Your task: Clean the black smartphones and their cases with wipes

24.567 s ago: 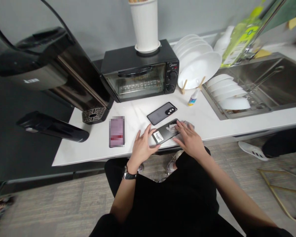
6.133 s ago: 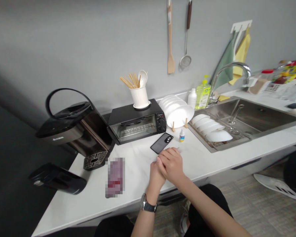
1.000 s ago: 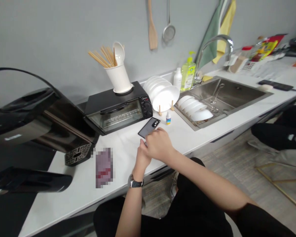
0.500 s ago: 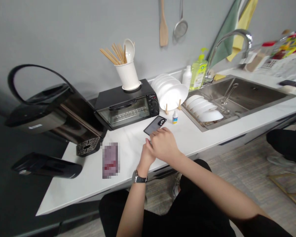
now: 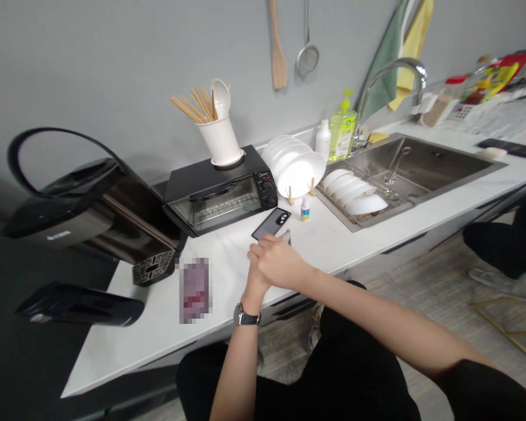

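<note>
Above the counter's front edge my hands are together. My right hand point(image 5: 277, 262) lies over my left hand point(image 5: 258, 282), its fingers closed round it. The left fingers are hidden beneath, and a black watch point(image 5: 246, 316) is on that wrist. A small grey thing point(image 5: 286, 237) sticks out behind the right hand; what it is and which hand has it, I cannot make out. Just beyond lies a phone-shaped item point(image 5: 272, 223) with a dark rim and three round openings. A small white bottle point(image 5: 305, 209) with a blue and yellow label stands right of it.
A toaster oven point(image 5: 219, 196) carries a white utensil holder point(image 5: 221, 140). White plates point(image 5: 296, 166) and bowls point(image 5: 355, 193) stand by the sink point(image 5: 442, 175). Left are a black appliance point(image 5: 114, 210), a dark cylinder point(image 5: 83, 304) and a pixelated item point(image 5: 195, 291).
My right hand has shifted left over my left hand, and the grey thing now shows behind it. The whole view has slid a little, moving the counter items left.
</note>
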Available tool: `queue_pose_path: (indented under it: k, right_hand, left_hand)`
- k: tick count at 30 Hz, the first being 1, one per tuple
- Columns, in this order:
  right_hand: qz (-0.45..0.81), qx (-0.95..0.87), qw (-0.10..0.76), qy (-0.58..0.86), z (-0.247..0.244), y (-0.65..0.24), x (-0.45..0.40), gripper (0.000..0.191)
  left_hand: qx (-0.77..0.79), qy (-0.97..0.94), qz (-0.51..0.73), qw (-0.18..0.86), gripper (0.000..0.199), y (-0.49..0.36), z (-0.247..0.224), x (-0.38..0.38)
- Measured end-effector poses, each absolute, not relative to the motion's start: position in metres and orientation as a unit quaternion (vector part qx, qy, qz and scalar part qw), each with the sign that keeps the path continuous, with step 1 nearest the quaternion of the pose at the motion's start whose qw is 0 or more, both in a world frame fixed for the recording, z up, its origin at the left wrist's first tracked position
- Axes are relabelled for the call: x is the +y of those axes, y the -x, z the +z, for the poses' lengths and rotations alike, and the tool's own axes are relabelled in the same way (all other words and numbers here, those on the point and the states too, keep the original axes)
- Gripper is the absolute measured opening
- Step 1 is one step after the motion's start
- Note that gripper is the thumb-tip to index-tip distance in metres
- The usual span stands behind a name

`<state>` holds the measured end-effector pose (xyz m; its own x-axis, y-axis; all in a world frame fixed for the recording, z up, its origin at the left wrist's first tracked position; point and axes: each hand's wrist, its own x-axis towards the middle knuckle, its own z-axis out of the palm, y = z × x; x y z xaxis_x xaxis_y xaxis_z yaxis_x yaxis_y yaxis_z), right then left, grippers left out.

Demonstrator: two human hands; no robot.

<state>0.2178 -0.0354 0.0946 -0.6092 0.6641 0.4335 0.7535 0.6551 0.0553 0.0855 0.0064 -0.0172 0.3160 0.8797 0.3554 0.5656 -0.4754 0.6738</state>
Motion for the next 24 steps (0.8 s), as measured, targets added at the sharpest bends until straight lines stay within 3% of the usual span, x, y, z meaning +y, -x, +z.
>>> queue_pose_path:
  k: [2, 6, 9, 13, 16, 20, 24]
  right_hand:
    - [-0.131, -0.914, 0.197, 0.33, 0.091, -0.225, -0.033, 0.016]
    - [-0.096, -0.798, 0.284, 0.524, 0.083, -0.244, -0.03, 0.017]
    - [-0.025, -0.758, 0.37, 0.536, 0.072, -0.255, -0.026, 0.015]
    - [0.094, -0.639, 0.488, 0.587, 0.042, -0.271, -0.019, 0.028]
    - [0.105, -0.599, 0.49, 0.625, 0.022, -0.277, -0.019, 0.04]
    - [0.029, -0.636, 0.449, 0.627, 0.012, -0.254, -0.033, 0.026]
    - [-0.022, -0.794, 0.374, 0.479, 0.006, -0.213, -0.052, 0.03]
  left_hand:
    - [0.466, -0.787, 0.342, 0.217, 0.022, -0.089, -0.014, 0.006]
    - [0.471, -0.785, 0.33, 0.23, 0.017, -0.098, -0.008, 0.001]
    - [0.47, -0.761, 0.344, 0.285, 0.011, -0.098, -0.009, -0.009]
    - [0.467, -0.712, 0.388, 0.353, 0.024, -0.085, -0.015, -0.027]
    - [0.475, -0.689, 0.402, 0.371, 0.024, -0.079, -0.017, -0.033]
    - [0.488, -0.69, 0.394, 0.361, 0.024, -0.077, -0.018, -0.032]
    - [0.494, -0.73, 0.352, 0.315, 0.022, -0.071, -0.021, -0.03]
